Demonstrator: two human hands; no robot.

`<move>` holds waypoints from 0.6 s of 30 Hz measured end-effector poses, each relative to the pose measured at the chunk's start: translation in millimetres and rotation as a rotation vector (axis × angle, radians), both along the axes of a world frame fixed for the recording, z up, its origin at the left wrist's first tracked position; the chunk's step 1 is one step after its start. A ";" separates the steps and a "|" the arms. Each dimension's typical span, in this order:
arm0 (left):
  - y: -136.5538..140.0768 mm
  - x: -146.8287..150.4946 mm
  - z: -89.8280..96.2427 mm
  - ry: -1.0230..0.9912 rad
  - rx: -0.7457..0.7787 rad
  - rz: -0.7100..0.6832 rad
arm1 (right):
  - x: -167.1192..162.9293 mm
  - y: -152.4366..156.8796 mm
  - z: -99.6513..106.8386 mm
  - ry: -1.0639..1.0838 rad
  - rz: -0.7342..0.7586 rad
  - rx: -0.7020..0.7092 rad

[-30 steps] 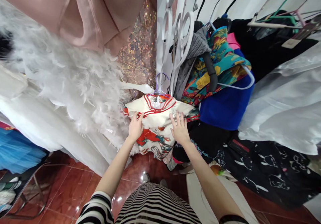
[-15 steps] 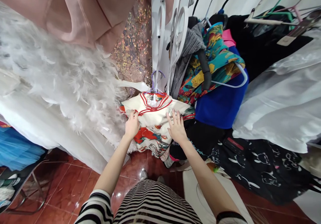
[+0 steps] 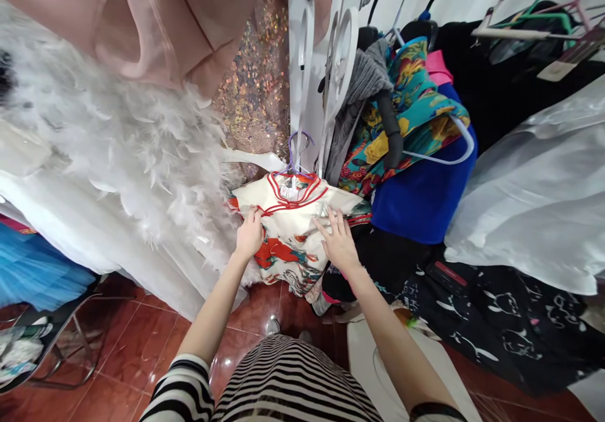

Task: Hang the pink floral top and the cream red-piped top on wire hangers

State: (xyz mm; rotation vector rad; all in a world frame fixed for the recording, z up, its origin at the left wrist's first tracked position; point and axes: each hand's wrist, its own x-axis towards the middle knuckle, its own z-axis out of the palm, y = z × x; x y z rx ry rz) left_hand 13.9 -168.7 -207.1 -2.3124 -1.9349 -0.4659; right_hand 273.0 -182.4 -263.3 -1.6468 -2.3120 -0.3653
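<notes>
A cream dress (image 3: 293,225) with red piping at the collar and a red and green print hangs before me on a purple hanger (image 3: 292,167). My left hand (image 3: 249,233) is closed at the dress's left side, its fingers gathered on the cloth by the red trim. On the right side of the chest, my right hand (image 3: 339,239) lies against the fabric with its fingers spread. The dress's lower part hangs in folds below my hands.
White feathered fabric (image 3: 155,151) and a sequined garment (image 3: 259,75) hang on the left. A white metal frame (image 3: 302,69) rises behind the dress. Right of it hang a floral garment (image 3: 411,126) and blue cloth (image 3: 420,198). A metal-legged chair (image 3: 61,340) stands lower left.
My view has shifted slightly, so the surroundings sit a little further right. My right hand has slid slightly rightward with the dress in view; both hands stay on the cloth.
</notes>
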 end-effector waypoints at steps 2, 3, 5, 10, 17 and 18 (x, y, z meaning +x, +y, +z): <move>0.7 -0.2 0.3 0.005 -0.004 0.002 | -0.4 -0.2 0.0 0.007 -0.001 -0.005; 1.1 -0.3 0.4 0.008 -0.007 0.004 | -0.7 -0.4 0.2 0.011 -0.002 -0.010; 2.2 -0.4 0.2 0.012 -0.016 0.012 | -1.4 -0.8 0.4 0.017 -0.003 -0.018; 5.0 -2.3 -2.5 0.016 -0.008 0.013 | -3.0 -0.7 0.2 0.022 -0.003 -0.006; 5.2 -4.3 -2.6 0.039 -0.025 -0.010 | -5.9 -1.7 5.4 0.043 -0.015 -0.030; 5.1 -4.7 -2.7 0.036 -0.022 -0.015 | -6.4 -2.0 6.2 0.049 -0.016 -0.032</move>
